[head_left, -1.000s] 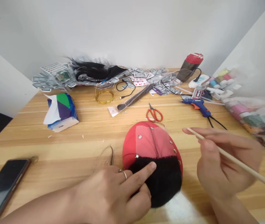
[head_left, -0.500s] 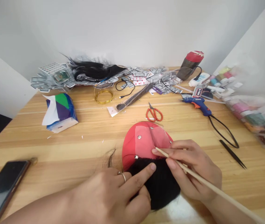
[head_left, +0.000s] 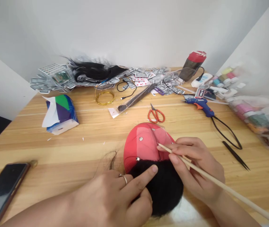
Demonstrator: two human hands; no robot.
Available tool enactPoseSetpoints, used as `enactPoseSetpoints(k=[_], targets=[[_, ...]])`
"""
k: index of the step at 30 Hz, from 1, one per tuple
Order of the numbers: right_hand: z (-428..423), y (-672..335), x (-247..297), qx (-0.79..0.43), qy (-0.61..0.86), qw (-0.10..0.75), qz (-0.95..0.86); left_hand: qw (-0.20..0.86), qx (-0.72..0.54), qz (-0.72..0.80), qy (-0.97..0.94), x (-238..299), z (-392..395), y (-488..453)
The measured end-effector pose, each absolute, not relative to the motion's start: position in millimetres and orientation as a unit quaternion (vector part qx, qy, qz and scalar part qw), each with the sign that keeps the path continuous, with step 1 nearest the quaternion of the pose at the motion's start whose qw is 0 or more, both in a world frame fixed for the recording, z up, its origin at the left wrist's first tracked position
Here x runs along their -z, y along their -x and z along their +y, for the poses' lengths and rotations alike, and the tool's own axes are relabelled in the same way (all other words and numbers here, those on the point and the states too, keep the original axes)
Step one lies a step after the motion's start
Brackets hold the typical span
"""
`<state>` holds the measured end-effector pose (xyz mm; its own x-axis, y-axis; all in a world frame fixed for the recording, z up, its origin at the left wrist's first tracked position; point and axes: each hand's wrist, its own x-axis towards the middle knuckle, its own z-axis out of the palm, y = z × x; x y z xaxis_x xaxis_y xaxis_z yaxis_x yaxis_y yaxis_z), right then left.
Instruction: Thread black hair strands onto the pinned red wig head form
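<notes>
Pale walls meet behind your wooden table (head_left: pixel 96 132), where playing cards (head_left: pixel 142 82) lie scattered along the upper edge of the frame. Just below center sits a red dome (head_left: pixel 146 148) dotted with metal studs, black hair (head_left: pixel 166 189) covering its near part. Your left hand (head_left: pixel 115 195) reaches in from the lower left, index finger stretched out onto the hair and the others bent under; you cannot tell from this view whether they grip any of it. At lower right, your right hand (head_left: pixel 200 176) pinches a wooden stick (head_left: pixel 231 191) between thumb and fingers, its thin tip at the dome; contact is unclear. Red-handled scissors (head_left: pixel 156 116) lie just beyond the dome, tweezers (head_left: pixel 236 155) and a blue glue gun (head_left: pixel 201 106) to the right, and your phone (head_left: pixel 5 183) at lower left.
</notes>
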<state>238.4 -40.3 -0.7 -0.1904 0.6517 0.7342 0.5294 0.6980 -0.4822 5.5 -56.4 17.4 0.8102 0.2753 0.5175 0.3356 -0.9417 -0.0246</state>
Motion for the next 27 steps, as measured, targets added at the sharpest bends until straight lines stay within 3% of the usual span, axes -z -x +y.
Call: enactPoseSetpoints(k=[8, 14, 27], targets=[[-51, -248, -5, -0.165, 0.333, 0.566, -0.736, 0.048, 0.277, -0.165, 0.945, -13, -58, -7], [-54, -234, -12, -0.203, 0.344, 0.473, -0.785, 0.046, 0.283, -0.177, 0.942, -10, -60, -7], [-50, -233, -11, -0.184, 0.378, 0.445, -0.791, 0.039, 0.281, -0.173, 0.943, -10, -59, -7]])
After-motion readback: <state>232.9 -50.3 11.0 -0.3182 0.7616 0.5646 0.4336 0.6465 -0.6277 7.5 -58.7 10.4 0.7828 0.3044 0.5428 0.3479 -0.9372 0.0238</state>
